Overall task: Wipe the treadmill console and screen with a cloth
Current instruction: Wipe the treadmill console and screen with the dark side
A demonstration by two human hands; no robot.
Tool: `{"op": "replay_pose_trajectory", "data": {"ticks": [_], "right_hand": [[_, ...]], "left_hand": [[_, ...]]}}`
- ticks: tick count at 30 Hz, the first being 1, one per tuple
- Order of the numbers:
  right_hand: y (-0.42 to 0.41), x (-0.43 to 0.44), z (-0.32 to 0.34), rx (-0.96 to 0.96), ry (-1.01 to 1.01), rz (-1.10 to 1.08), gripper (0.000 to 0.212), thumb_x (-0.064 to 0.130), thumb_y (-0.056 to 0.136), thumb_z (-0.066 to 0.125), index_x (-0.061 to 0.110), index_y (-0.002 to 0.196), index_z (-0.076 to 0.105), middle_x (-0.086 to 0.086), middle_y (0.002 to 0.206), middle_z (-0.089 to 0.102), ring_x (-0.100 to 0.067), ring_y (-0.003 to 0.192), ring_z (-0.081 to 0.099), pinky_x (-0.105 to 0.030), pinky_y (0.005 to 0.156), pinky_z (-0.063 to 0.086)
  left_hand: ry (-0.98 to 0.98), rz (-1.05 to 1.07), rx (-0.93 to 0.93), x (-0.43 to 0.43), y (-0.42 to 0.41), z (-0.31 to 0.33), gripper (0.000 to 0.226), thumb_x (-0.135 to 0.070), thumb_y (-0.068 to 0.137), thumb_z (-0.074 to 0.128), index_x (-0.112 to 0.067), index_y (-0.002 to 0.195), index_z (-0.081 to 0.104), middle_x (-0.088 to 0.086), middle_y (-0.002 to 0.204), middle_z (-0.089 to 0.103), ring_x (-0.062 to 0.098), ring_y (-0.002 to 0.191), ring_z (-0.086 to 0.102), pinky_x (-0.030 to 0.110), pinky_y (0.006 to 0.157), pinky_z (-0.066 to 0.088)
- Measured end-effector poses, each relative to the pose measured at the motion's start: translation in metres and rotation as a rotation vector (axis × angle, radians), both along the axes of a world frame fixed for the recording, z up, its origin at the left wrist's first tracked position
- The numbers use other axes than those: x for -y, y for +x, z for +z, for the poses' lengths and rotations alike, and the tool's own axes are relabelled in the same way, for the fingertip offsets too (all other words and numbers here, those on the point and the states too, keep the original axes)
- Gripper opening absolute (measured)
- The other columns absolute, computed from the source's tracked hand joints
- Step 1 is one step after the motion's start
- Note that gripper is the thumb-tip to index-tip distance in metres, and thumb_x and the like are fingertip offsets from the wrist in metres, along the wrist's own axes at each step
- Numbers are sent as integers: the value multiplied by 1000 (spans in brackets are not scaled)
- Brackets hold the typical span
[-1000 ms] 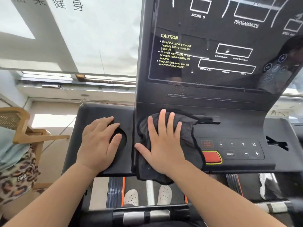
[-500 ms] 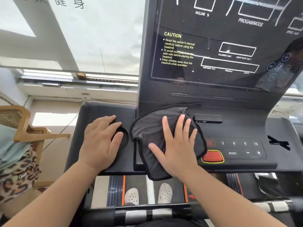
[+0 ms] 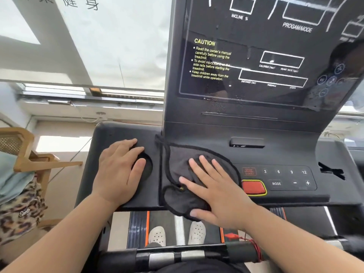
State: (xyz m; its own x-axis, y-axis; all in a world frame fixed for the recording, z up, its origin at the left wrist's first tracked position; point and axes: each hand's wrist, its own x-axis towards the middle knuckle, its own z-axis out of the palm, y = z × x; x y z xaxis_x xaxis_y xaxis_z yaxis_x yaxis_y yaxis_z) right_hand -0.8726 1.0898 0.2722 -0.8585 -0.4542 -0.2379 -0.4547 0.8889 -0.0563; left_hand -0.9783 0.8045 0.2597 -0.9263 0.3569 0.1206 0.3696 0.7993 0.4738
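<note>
A dark grey cloth (image 3: 177,164) lies crumpled on the black treadmill console (image 3: 285,154), left of the button panel. My right hand (image 3: 214,186) presses flat on the cloth with fingers spread; its lower edge hangs over the console's front lip. My left hand (image 3: 120,170) rests flat on the left tray, fingers over the round cup holder (image 3: 146,168). The upright dark screen (image 3: 256,62) with yellow CAUTION text rises behind, with small droplets along its lower edge.
A red stop button (image 3: 254,187) and the MODE, number and plus/minus keys (image 3: 285,177) sit right of the cloth. A black handlebar (image 3: 177,255) crosses the bottom, above the belt and two white shoes. A wooden chair (image 3: 23,154) with clothing stands at left.
My right hand slid the cloth right and back, then pulled it toward the console's front edge, bunching it. The left hand stayed on the cup holder.
</note>
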Motion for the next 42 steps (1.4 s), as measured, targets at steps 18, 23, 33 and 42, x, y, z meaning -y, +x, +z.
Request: {"op": "replay_pose_trajectory", "data": {"ticks": [18,23,33,42], "right_hand": [[-22,59,-8,-47,-32,59,83,61,102,31,16,163,-5,-3,172,0,-26,160,1,-55,128,9],[-20,-4,1,-24,20,-239,89,75,97,20,20,165,7,4,172,-3,-18,158,-11,-59,126,8],[-50,92,1,-19,-70,-523,95,72,95,18,11,163,-7,-10,170,-20,-30,155,-24,-62,124,-8],[-8,29,-8,-77,-53,-234,75,68,98,32,29,162,24,5,172,14,-22,159,6,-64,124,13]], "left_hand": [[-4,7,-8,0,-1,-1,57,-42,100,27,-13,124,69,10,137,61,33,130,50,49,107,33],[32,7,-3,1,-1,-1,55,-40,99,28,-13,125,68,8,137,61,30,130,50,48,109,33],[137,13,11,1,0,2,53,-41,98,28,-15,139,51,6,138,58,28,129,51,52,107,36],[138,3,5,1,0,1,51,-39,97,30,-16,138,51,5,137,59,29,127,52,53,106,38]]}}
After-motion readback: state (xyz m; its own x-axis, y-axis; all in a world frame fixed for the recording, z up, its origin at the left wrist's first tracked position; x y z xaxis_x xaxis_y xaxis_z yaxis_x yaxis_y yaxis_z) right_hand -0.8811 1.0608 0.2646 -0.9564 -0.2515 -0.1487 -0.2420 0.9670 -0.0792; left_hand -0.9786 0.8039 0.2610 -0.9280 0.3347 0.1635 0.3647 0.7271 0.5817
